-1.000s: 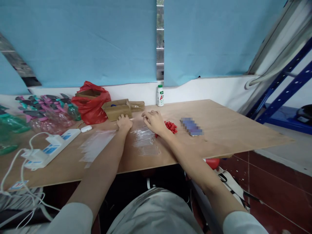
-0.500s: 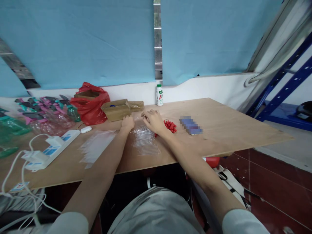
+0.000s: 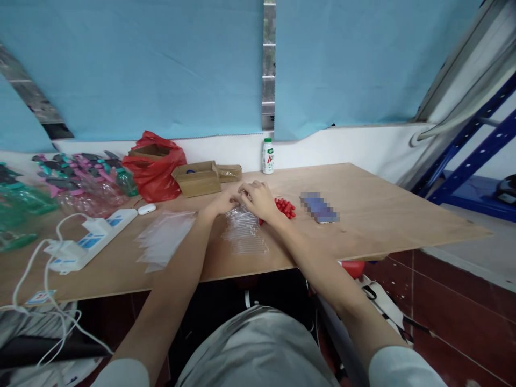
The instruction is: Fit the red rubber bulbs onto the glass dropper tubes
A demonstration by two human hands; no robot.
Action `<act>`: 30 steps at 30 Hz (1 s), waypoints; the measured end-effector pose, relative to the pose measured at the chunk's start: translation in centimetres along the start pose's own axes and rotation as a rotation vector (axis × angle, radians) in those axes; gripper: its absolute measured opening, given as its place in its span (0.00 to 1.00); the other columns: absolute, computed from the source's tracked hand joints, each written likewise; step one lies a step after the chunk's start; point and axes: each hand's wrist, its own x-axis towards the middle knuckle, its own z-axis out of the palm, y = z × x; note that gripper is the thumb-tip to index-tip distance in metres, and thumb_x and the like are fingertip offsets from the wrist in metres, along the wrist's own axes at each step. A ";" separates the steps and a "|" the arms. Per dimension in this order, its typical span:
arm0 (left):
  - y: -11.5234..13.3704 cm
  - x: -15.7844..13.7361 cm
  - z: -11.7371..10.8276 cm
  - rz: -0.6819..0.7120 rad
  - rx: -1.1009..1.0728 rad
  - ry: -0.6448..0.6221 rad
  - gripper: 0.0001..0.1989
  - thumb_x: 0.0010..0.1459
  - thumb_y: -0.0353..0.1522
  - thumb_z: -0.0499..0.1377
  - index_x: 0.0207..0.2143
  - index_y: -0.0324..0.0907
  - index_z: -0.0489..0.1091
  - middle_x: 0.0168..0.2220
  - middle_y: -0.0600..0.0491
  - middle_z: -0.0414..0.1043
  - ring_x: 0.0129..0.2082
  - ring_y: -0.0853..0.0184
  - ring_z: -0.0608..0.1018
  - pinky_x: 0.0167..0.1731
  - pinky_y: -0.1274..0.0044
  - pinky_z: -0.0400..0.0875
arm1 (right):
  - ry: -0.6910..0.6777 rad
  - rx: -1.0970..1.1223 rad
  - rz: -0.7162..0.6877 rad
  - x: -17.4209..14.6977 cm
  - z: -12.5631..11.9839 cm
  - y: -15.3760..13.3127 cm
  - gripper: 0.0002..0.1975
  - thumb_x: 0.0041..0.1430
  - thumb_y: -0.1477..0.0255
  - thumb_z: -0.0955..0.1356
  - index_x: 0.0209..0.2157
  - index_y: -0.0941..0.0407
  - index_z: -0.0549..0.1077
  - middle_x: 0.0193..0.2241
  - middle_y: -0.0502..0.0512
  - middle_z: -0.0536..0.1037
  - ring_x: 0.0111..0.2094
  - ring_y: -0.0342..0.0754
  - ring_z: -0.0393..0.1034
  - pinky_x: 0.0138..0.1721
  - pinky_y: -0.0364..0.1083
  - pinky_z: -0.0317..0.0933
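Note:
My left hand (image 3: 226, 203) and my right hand (image 3: 258, 200) meet at the far end of a spread of thin clear plastic tubes (image 3: 245, 234). The left fingers are closed in a pinch at the tube ends; what they hold is too small to make out. Bent over toward them, my right fingers are curled together, and anything in them is hidden. Just right of my right wrist lies a pile of small red pieces (image 3: 285, 208). Left of my left forearm is a fanned stack of clear plastic bags (image 3: 165, 236).
Behind my hands stand an open cardboard box (image 3: 197, 185), a red plastic bag (image 3: 155, 172) and a white bottle (image 3: 268, 157). A phone (image 3: 320, 208) lies to the right. At left are a power strip (image 3: 97, 242) with cables and several spray bottles (image 3: 92, 185).
My left hand has moved right, from beside the cardboard box to my right hand. My right hand stays over the far tube ends. The camera view has shifted slightly.

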 end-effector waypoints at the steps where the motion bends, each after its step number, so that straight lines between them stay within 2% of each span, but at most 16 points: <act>1: 0.1 0.0 0.1 0.022 -0.024 -0.014 0.14 0.61 0.31 0.59 0.42 0.45 0.85 0.45 0.52 0.86 0.48 0.61 0.85 0.54 0.74 0.76 | -0.003 -0.003 0.004 0.0 0.0 0.0 0.11 0.72 0.72 0.64 0.47 0.53 0.78 0.42 0.60 0.85 0.48 0.61 0.72 0.51 0.56 0.57; 4: 0.1 -0.4 -0.1 0.052 -0.077 -0.045 0.18 0.59 0.28 0.56 0.44 0.43 0.85 0.46 0.52 0.87 0.47 0.63 0.85 0.53 0.75 0.77 | -0.012 -0.005 0.011 0.0 -0.1 0.0 0.12 0.72 0.73 0.63 0.48 0.54 0.78 0.42 0.59 0.85 0.49 0.60 0.72 0.52 0.55 0.56; 6: 0.0 -0.8 -0.5 0.050 -0.101 -0.046 0.24 0.56 0.24 0.55 0.51 0.42 0.83 0.48 0.51 0.86 0.48 0.63 0.85 0.52 0.76 0.78 | -0.018 -0.004 0.017 0.0 -0.1 0.0 0.12 0.73 0.73 0.63 0.48 0.54 0.78 0.42 0.59 0.85 0.49 0.60 0.72 0.52 0.55 0.55; 7: -0.1 -1.1 -0.8 0.034 -0.103 -0.039 0.28 0.55 0.23 0.55 0.55 0.42 0.82 0.49 0.51 0.86 0.48 0.64 0.85 0.51 0.76 0.78 | -0.019 -0.004 0.020 0.0 -0.1 0.0 0.12 0.73 0.73 0.63 0.48 0.53 0.78 0.42 0.59 0.85 0.49 0.60 0.73 0.52 0.54 0.55; 9: -0.3 -1.5 -1.2 -0.035 -0.060 -0.006 0.31 0.53 0.21 0.56 0.58 0.42 0.81 0.47 0.51 0.86 0.47 0.63 0.86 0.50 0.77 0.78 | -0.016 -0.004 0.025 0.0 -0.2 0.0 0.12 0.73 0.72 0.62 0.48 0.53 0.78 0.42 0.59 0.84 0.50 0.60 0.73 0.53 0.54 0.55; 13: -0.9 -1.7 -1.5 -0.158 0.025 0.059 0.24 0.50 0.20 0.60 0.48 0.40 0.84 0.41 0.50 0.87 0.42 0.62 0.87 0.48 0.78 0.78 | -0.004 0.010 0.025 -0.1 -0.3 0.0 0.13 0.74 0.72 0.62 0.48 0.53 0.78 0.39 0.57 0.84 0.48 0.59 0.73 0.52 0.54 0.54; 16: -1.2 -1.6 -1.3 -0.188 0.042 0.084 0.19 0.50 0.20 0.62 0.43 0.39 0.85 0.38 0.49 0.87 0.40 0.61 0.87 0.46 0.79 0.78 | -0.005 0.013 0.034 -0.1 -0.5 0.0 0.13 0.74 0.72 0.62 0.48 0.53 0.79 0.39 0.57 0.84 0.48 0.59 0.73 0.52 0.54 0.54; 19: -1.4 -1.6 -1.0 -0.198 0.059 0.102 0.18 0.51 0.20 0.62 0.42 0.40 0.85 0.36 0.50 0.86 0.39 0.61 0.86 0.47 0.78 0.78 | -0.021 0.009 0.049 -0.1 -0.7 -0.1 0.14 0.74 0.72 0.62 0.49 0.54 0.79 0.40 0.58 0.84 0.48 0.59 0.73 0.53 0.54 0.54; 25: -1.8 -1.7 -0.7 -0.150 0.063 0.147 0.18 0.54 0.24 0.62 0.45 0.40 0.86 0.43 0.45 0.87 0.46 0.56 0.87 0.54 0.73 0.77 | -0.018 0.012 0.068 0.0 -0.7 -0.1 0.13 0.74 0.72 0.62 0.48 0.54 0.79 0.40 0.57 0.85 0.48 0.59 0.73 0.52 0.53 0.54; 30: -1.1 -1.8 -0.4 -0.035 0.010 0.120 0.23 0.54 0.23 0.57 0.48 0.43 0.86 0.50 0.49 0.86 0.53 0.58 0.85 0.59 0.73 0.74 | -0.009 0.015 0.054 0.0 -0.6 -0.1 0.13 0.73 0.72 0.63 0.47 0.53 0.79 0.40 0.56 0.85 0.48 0.58 0.73 0.52 0.53 0.54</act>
